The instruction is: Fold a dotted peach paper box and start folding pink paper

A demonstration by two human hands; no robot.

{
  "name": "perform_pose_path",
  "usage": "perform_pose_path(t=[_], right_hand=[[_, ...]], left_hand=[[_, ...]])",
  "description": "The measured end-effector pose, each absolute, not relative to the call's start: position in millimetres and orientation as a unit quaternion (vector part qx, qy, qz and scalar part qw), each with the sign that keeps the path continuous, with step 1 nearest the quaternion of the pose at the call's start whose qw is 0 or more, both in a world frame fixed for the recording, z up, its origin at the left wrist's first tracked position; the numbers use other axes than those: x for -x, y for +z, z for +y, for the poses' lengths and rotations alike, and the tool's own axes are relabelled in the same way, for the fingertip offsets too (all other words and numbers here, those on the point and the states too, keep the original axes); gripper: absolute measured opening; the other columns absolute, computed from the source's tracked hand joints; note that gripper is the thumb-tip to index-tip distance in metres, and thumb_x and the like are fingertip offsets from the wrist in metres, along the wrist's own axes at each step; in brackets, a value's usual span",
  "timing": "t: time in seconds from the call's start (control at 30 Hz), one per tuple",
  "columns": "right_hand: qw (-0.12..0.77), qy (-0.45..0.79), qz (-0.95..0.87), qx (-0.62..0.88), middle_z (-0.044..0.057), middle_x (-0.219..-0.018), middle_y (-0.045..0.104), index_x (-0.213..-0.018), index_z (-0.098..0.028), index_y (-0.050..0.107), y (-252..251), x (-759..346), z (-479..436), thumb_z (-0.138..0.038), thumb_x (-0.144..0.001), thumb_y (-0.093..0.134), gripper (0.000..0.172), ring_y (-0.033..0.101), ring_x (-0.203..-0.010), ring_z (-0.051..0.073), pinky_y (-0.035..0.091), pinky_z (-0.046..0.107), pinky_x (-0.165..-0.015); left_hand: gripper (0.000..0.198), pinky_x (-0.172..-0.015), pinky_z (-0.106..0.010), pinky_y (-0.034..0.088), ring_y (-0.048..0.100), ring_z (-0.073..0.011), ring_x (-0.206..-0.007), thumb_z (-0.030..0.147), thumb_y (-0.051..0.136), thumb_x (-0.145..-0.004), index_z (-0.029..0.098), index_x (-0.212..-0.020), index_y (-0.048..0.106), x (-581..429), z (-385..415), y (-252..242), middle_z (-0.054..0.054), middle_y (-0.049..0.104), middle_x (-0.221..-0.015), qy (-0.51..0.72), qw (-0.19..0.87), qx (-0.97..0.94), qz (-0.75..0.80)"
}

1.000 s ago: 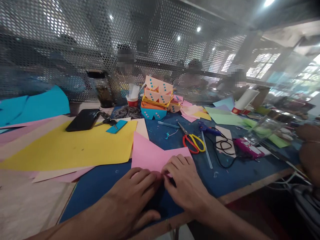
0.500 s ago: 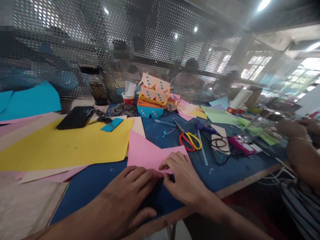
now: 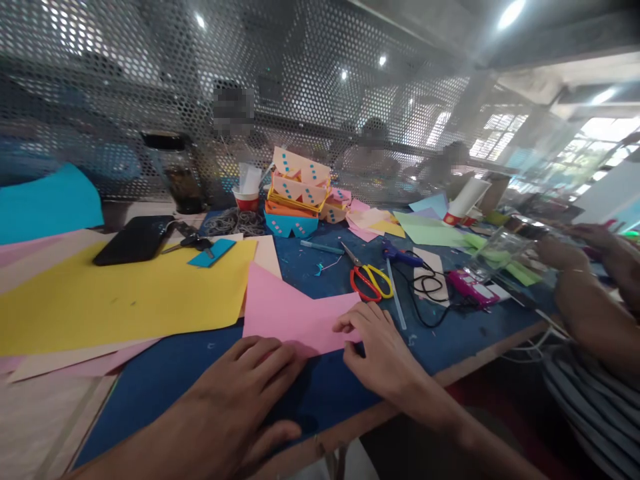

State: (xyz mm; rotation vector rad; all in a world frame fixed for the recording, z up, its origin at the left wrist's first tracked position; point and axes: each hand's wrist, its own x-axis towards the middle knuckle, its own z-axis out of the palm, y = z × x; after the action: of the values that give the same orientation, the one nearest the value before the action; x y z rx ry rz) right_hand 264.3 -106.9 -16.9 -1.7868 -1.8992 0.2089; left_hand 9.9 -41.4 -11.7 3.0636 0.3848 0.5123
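Note:
A folded pink paper (image 3: 290, 311) lies on the blue table mat (image 3: 330, 387) in front of me. My left hand (image 3: 245, 393) lies flat with its fingers stretched out, the fingertips pressing the near edge of the pink paper. My right hand (image 3: 380, 347) pinches the paper's right near corner between thumb and fingers. Just beyond it lie red and yellow scissors (image 3: 367, 280).
A large yellow sheet (image 3: 125, 293) with a black phone (image 3: 133, 240), keys and a blue paper scrap lies to the left. Stacked paper crafts (image 3: 297, 193), a cup, a glue gun with black cord and loose coloured sheets sit behind. Another person's arm (image 3: 590, 300) is at right.
My hands have moved apart along the paper's near edge: the right hand slid right to the corner and the left hand drew back a little. The view shifted left.

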Motion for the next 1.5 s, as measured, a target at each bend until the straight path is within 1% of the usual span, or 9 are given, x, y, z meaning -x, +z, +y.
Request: perform_pose_path(t=[0.33, 0.53, 0.8, 0.97, 1.13, 1.23, 1.33, 1.4, 1.5], right_hand=[[0.259, 0.061, -0.681, 0.683, 0.002, -0.106, 0.067, -0.099, -0.023, 0.064, -19, -286, -113, 0.001, -0.071, 0.053, 0.038, 0.058, -0.105, 0.022, 0.037, 0.039, -0.092], [0.24, 0.065, -0.675, 0.695, 0.002, -0.103, 0.067, -0.098, -0.023, 0.065, -16, -294, -116, 0.001, -0.073, 0.052, 0.037, 0.059, -0.101, 0.023, 0.036, 0.039, -0.087], [0.246, 0.071, -0.674, 0.693, 0.001, -0.101, 0.067, -0.099, -0.024, 0.067, -14, -299, -117, 0.003, -0.073, 0.051, 0.041, 0.059, -0.101, 0.022, 0.036, 0.039, -0.089], [0.247, 0.076, -0.679, 0.687, 0.001, -0.1, 0.069, -0.1, -0.024, 0.069, -14, -304, -118, 0.005, -0.073, 0.05, 0.044, 0.058, -0.101, 0.022, 0.037, 0.037, -0.087], [0.251, 0.061, -0.687, 0.679, 0.001, -0.101, 0.07, -0.099, -0.025, 0.07, -14, -308, -120, 0.006, -0.075, 0.049, 0.044, 0.059, -0.101, 0.022, 0.037, 0.037, -0.086], [0.252, 0.029, -0.691, 0.677, 0.001, -0.102, 0.071, -0.099, -0.025, 0.069, -14, -305, -122, 0.003, -0.079, 0.051, 0.039, 0.059, -0.1, 0.023, 0.038, 0.038, -0.084], [0.29, -0.003, -0.701, 0.651, 0.003, -0.102, 0.07, -0.101, -0.024, 0.068, -15, -297, -123, -0.002, -0.086, 0.054, 0.031, 0.06, -0.1, 0.023, 0.041, 0.04, -0.087], [0.315, 0.019, -0.723, 0.615, 0.003, -0.103, 0.069, -0.104, -0.024, 0.066, -17, -290, -122, -0.004, -0.089, 0.053, 0.028, 0.062, -0.099, 0.021, 0.044, 0.038, -0.089], [0.322, 0.053, -0.739, 0.589, 0.003, -0.1, 0.068, -0.102, -0.023, 0.065, -21, -282, -120, -0.004, -0.092, 0.052, 0.025, 0.062, -0.095, 0.02, 0.047, 0.036, -0.087]], left_hand=[[0.052, -0.094, -0.038, 0.044, 0.062, -0.0247, -0.108, 0.055, 0.06, -0.096, 0.021, -0.135, 0.059, -9, -41, -8, -0.006, 0.069, -0.127, 0.164, 0.0, -0.978, 0.126], [0.053, -0.094, -0.04, 0.045, 0.062, -0.0264, -0.107, 0.055, 0.061, -0.095, 0.021, -0.135, 0.059, -9, -42, -10, -0.008, 0.069, -0.125, 0.173, 0.006, -0.978, 0.121], [0.054, -0.094, -0.04, 0.045, 0.062, -0.0266, -0.108, 0.056, 0.062, -0.094, 0.021, -0.135, 0.059, -7, -42, -12, -0.007, 0.069, -0.127, 0.165, 0.002, -0.978, 0.128], [0.052, -0.092, -0.04, 0.045, 0.063, -0.0265, -0.106, 0.055, 0.062, -0.094, 0.019, -0.132, 0.061, -9, -42, -8, -0.008, 0.071, -0.123, 0.17, -0.007, -0.978, 0.119], [0.05, -0.094, -0.039, 0.044, 0.062, -0.026, -0.107, 0.053, 0.061, -0.096, 0.02, -0.133, 0.06, -9, -42, -9, -0.007, 0.07, -0.124, 0.164, -0.009, -0.979, 0.121], [0.046, -0.093, -0.039, 0.045, 0.061, -0.0258, -0.105, 0.051, 0.06, -0.097, 0.022, -0.132, 0.06, -10, -42, -13, -0.007, 0.069, -0.122, 0.167, 0.0, -0.977, 0.13], [0.036, -0.088, -0.037, 0.046, 0.061, -0.0243, -0.1, 0.045, 0.058, -0.099, 0.023, -0.128, 0.061, -15, -39, -17, -0.006, 0.069, -0.116, 0.178, 0.02, -0.975, 0.132], [0.033, -0.085, -0.035, 0.046, 0.06, -0.0227, -0.097, 0.04, 0.057, -0.1, 0.023, -0.128, 0.06, -19, -36, -19, -0.006, 0.068, -0.113, 0.183, 0.043, -0.973, 0.132], [0.029, -0.084, -0.035, 0.045, 0.059, -0.0218, -0.095, 0.037, 0.054, -0.102, 0.022, -0.126, 0.059, -25, -32, -20, -0.005, 0.067, -0.109, 0.184, 0.05, -0.973, 0.129]])
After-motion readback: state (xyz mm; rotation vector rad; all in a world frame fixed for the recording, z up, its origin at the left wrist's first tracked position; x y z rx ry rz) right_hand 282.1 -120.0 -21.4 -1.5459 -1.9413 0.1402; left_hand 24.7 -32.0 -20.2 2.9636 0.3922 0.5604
